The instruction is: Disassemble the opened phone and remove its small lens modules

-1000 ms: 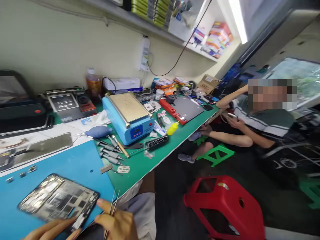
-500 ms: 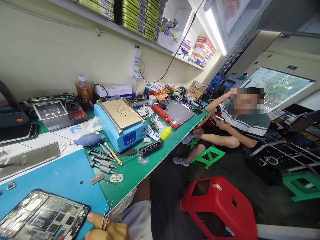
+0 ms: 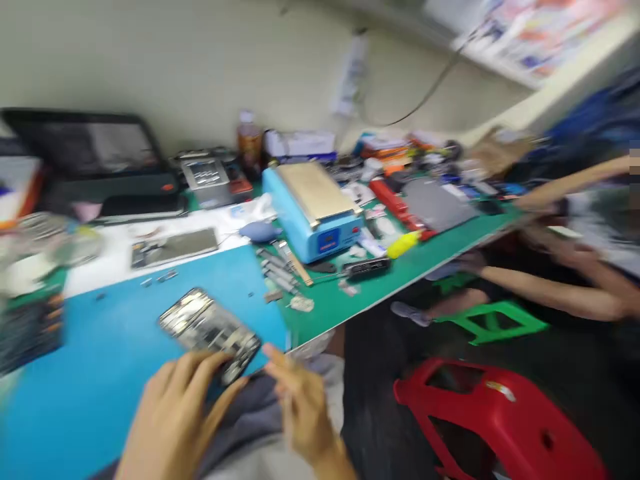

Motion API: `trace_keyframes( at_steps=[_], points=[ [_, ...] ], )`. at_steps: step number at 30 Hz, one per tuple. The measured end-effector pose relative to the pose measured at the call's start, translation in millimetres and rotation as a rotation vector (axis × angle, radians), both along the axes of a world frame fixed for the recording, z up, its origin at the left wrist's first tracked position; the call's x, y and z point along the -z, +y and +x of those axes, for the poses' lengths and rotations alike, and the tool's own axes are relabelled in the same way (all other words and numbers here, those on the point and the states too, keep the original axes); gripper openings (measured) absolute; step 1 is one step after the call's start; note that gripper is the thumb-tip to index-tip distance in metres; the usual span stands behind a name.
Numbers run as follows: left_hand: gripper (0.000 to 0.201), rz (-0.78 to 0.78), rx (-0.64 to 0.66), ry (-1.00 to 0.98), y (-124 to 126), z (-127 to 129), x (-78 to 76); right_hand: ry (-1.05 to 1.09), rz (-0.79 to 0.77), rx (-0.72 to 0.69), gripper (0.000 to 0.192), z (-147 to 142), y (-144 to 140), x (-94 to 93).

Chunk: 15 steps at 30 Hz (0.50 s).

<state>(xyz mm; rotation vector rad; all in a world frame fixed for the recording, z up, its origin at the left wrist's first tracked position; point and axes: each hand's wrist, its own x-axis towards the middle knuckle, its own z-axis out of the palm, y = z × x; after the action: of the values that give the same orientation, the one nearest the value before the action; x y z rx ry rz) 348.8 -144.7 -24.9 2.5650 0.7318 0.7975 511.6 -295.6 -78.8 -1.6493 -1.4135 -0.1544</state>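
Note:
The picture is blurred by motion. An opened phone (image 3: 207, 327) with its insides showing lies on the blue mat (image 3: 100, 360) near the bench's front edge. My left hand (image 3: 173, 413) has its fingers on the phone's near end. My right hand (image 3: 300, 407) is just right of the phone, over my lap, fingers pinched together. Earlier it held fine tweezers; the blur hides them at this moment.
A blue heating plate (image 3: 315, 213) stands mid-bench on the green mat (image 3: 400, 267), with screwdrivers (image 3: 277, 267) and a phone screen (image 3: 173, 247) near it. A red stool (image 3: 500, 413) and green stool (image 3: 490, 320) stand on the floor. A seated person's arm (image 3: 540, 293) is at right.
The view swung down and left, bringing both hands and the phone further into the picture. My left hand came onto the phone's near end. The tweezers are lost in blur.

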Motion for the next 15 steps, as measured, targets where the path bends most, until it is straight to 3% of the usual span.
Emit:
trace_keyframes(
  at_steps=[6, 13, 15],
  points=[
    [0.023, -0.081, -0.062, 0.239, 26.3, -47.3, -12.5, 0.201, 0.179, -0.04, 0.029, 10.1, 5.2, -11.3],
    [0.028, -0.15, -0.026, 0.221, 43.1, -78.9, -16.4, 0.333, 0.254, -0.11, 0.009, 1.1, 43.6, -31.2],
    [0.029, -0.167, -0.012, 0.21, 48.5, -81.7, -15.1, 0.408, 0.245, -0.126, 0.016, -1.8, 57.4, -31.3]
  ],
)
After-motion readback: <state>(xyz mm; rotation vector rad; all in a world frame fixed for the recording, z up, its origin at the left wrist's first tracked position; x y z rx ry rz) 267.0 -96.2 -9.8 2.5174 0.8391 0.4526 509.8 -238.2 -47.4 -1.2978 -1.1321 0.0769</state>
